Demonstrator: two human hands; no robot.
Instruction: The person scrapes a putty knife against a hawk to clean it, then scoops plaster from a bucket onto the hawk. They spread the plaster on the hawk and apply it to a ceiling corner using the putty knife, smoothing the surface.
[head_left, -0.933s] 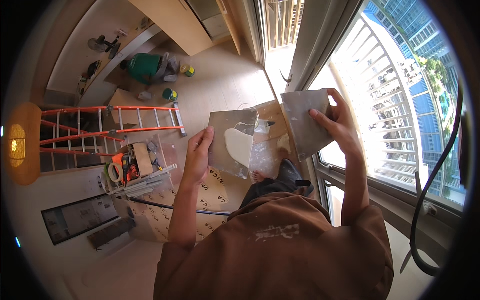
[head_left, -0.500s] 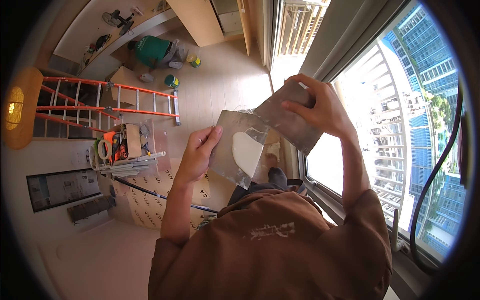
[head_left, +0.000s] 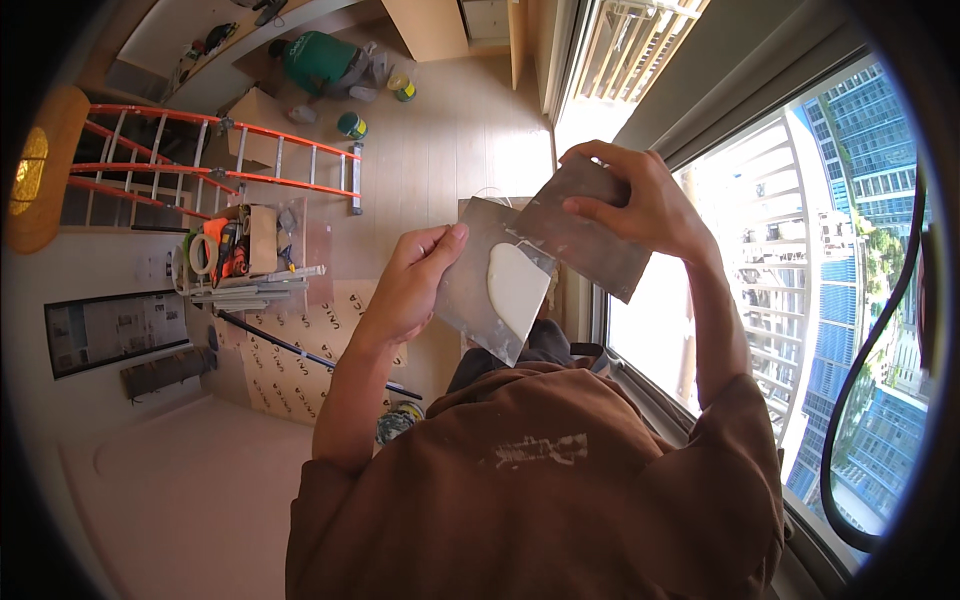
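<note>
Pale paste [head_left: 516,288] lies in a rounded mound on the upward face of the grey plate [head_left: 465,285], the landmark for every place given here; the mound reaches the landmark's right edge, opposite your grip, presumably leaving that side open to access. Your left hand [head_left: 412,285] supports the landmark at its left edge; the fingers are clamped on it, thumb upon the face and the others mostly hidden behind, a hold that likely keeps the load level and off the skin. Just to the upper right of the landmark, your right hand [head_left: 650,200] carries a second plate [head_left: 578,215]; its fingers are clamped on this one, thumb across the face and the others curled over the far edge, a grip that should let you tilt it freely; its left corner overlaps the landmark's upper right edge in view, though contact cannot be told. To the landmark's lower left, a patterned sheet [head_left: 290,375] covers part of the floor [head_left: 450,130], perhaps as protection; to its left are a box of tools [head_left: 262,240] and an orange ladder [head_left: 290,138]; farther out, to its upper left, a co-worker [head_left: 318,62] in green bends low near a green tub [head_left: 352,125].
</note>
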